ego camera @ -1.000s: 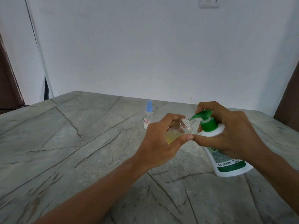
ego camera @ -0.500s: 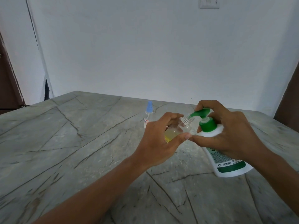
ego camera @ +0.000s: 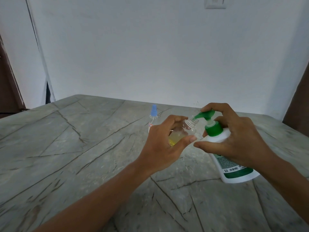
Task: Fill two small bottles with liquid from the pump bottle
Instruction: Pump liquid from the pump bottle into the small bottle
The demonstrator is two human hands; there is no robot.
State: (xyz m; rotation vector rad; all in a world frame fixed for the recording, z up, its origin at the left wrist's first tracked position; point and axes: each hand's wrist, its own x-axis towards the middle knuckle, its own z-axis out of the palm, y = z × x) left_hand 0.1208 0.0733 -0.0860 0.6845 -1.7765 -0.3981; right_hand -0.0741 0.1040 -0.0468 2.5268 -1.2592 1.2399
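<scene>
My left hand holds a small clear bottle, tilted, with yellowish liquid in its lower part. Its open threaded neck sits right under the green spout of the white pump bottle. My right hand wraps the pump bottle's shoulder, fingers resting on the green pump head, which stands raised. A second small bottle with a blue cap stands upright on the table behind my left hand, partly hidden by it.
The grey marble table runs back to a white wall. A dark wooden frame stands at the far right and another at the far left.
The pump head has risen from its pressed-down position. My left hand has kept the small bottle's neck under the spout, shifting slightly up with it.
</scene>
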